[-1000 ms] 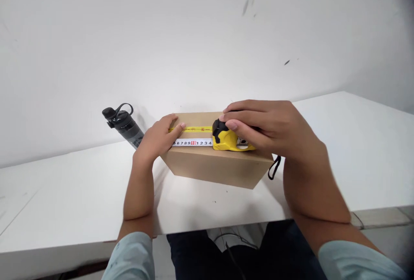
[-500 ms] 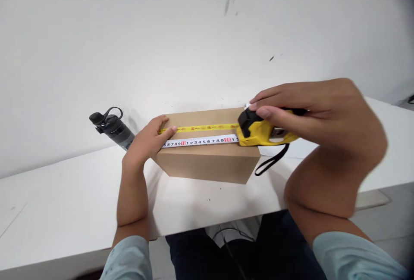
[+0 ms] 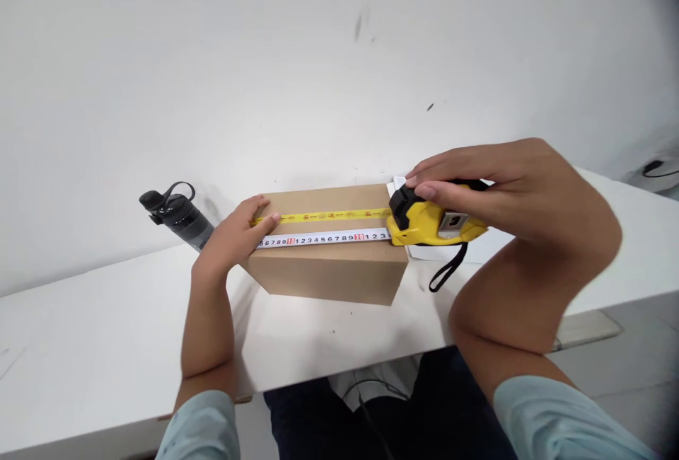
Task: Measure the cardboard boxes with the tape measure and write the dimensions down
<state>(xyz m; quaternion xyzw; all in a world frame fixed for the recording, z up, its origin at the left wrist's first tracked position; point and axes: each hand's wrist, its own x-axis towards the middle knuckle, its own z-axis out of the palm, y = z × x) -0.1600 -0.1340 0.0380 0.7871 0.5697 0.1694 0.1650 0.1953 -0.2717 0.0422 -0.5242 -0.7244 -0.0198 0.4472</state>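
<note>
A brown cardboard box (image 3: 332, 279) lies on the white table, a tape measure's blade (image 3: 332, 237) stretched along its top. My left hand (image 3: 238, 230) wraps the box's left end, its thumb pressing over the blade. The blade's end is hidden under that hand. Numbers on the blade run past the red 20 to a 3 beside the case. My right hand (image 3: 493, 187) is closed around the yellow and black tape measure case (image 3: 424, 223) at the box's right end, thumb and fingertips near its black front. A black wrist strap (image 3: 448, 269) hangs from the case.
A dark bottle (image 3: 177, 216) with a loop cap leans left of the box, near the white wall (image 3: 297, 56). White paper (image 3: 477, 251) lies under and right of the tape measure. The table's front edge (image 3: 339, 368) runs close to my legs.
The tape measure case has slid slightly right along the box, baring a little more blade. My left hand stays at the box's left end. The whole view has shifted a little.
</note>
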